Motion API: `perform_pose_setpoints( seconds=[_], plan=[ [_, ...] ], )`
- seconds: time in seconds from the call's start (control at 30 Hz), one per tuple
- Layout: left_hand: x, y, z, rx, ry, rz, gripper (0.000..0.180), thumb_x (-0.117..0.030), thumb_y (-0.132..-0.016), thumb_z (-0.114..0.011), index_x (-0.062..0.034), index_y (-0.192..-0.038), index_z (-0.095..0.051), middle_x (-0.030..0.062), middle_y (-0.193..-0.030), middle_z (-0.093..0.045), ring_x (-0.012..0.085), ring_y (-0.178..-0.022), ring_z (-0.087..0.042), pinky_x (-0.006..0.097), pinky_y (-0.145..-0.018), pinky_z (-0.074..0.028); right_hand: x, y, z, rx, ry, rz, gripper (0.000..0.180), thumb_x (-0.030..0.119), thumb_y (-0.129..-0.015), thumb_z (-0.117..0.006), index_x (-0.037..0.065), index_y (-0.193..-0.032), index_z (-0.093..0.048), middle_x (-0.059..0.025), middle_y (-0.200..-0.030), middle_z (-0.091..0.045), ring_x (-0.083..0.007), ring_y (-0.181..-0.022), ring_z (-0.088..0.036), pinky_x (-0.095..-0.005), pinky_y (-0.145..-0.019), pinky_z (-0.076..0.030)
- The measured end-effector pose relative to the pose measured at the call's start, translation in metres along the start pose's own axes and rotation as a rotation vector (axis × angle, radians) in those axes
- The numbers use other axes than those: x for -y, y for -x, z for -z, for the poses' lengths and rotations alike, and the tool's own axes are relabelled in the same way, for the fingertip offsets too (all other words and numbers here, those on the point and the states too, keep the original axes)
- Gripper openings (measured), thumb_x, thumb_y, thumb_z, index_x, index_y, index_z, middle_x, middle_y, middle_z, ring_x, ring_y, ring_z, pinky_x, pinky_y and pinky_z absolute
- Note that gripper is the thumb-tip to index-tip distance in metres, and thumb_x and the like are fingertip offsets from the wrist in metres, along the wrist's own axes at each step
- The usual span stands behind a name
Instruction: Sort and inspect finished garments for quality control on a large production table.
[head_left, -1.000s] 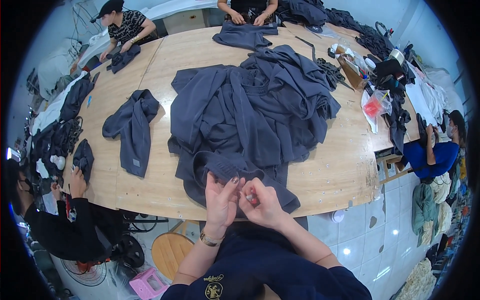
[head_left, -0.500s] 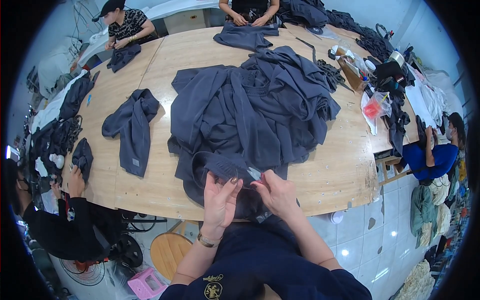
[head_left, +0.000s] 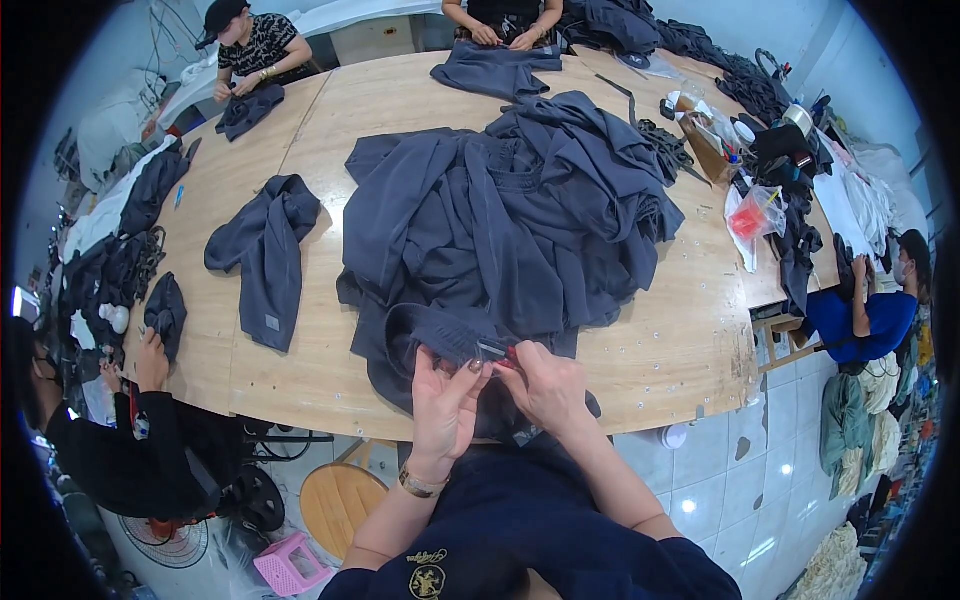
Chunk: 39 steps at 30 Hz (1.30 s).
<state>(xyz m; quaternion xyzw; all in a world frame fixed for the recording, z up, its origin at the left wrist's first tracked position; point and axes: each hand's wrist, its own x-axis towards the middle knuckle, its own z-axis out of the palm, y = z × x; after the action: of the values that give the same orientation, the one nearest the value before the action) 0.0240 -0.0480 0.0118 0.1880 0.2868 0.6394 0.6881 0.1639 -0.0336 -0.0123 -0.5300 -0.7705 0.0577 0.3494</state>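
Near the table's front edge, my left hand (head_left: 445, 410) pinches the gathered elastic waistband of a dark grey garment (head_left: 428, 328) between thumb and fingers. My right hand (head_left: 548, 390) is closed round small thread snips (head_left: 497, 352) with a red grip. Their blades point left, at the fabric beside my left fingertips. Whether a thread lies between the blades is too small to tell. Just beyond both hands, a large heap of similar dark grey garments (head_left: 500, 230) spreads over the wooden table (head_left: 665, 345).
A folded dark garment (head_left: 268, 265) lies left of the heap. At the right stand a plastic cup with red drink (head_left: 750, 215) and assorted clutter. Co-workers handle dark cloth at the far side, left and right. A wooden stool (head_left: 342, 510) and pink plastic stool (head_left: 292, 566) are below.
The snips have swung lower and moved left, their blades now close to my left fingertips. My right hand has shifted slightly left with them. My left hand keeps its pinch on the waistband.
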Motion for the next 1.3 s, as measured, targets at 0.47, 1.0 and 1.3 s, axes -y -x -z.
perform_pose_setpoints(
  seconds=[0.47,1.0,1.3],
  plan=[
    [0.0034,0.0011,0.0036,0.018,-0.001,-0.006,0.043,0.007,-0.085,-0.052,-0.0061,-0.123,-0.038,0.0068,-0.109,-0.051,0.0114,-0.096,-0.056,0.025,-0.086,-0.050,0.0011,-0.0007,0.0015,-0.007,-0.012,0.018,0.027,0.032,-0.083,-0.061,0.009,-0.076,-0.050,-0.0047,-0.062,-0.052,-0.0206,-0.046,-0.055,-0.0300,-0.041,-0.041],
    [0.0044,0.0022,0.0030,0.016,-0.028,-0.035,0.046,0.009,-0.085,-0.052,-0.0063,-0.124,-0.035,0.0074,-0.110,-0.051,0.0123,-0.097,-0.057,0.026,-0.086,-0.051,0.0002,0.0039,0.0065,0.049,-0.054,-0.030,0.024,0.025,-0.082,-0.063,0.007,-0.076,-0.049,-0.0092,-0.063,-0.052,-0.0279,-0.050,-0.054,-0.0357,-0.045,-0.041],
    [0.0069,0.0032,0.0029,0.018,-0.042,-0.031,0.045,0.009,-0.084,-0.052,-0.0055,-0.123,-0.036,0.0085,-0.109,-0.052,0.0133,-0.095,-0.058,0.026,-0.085,-0.052,-0.0002,0.0045,0.0015,0.055,-0.027,0.008,0.024,0.026,-0.079,-0.064,0.008,-0.076,-0.048,-0.0068,-0.065,-0.052,-0.0249,-0.050,-0.054,-0.0335,-0.045,-0.042]
  ],
)
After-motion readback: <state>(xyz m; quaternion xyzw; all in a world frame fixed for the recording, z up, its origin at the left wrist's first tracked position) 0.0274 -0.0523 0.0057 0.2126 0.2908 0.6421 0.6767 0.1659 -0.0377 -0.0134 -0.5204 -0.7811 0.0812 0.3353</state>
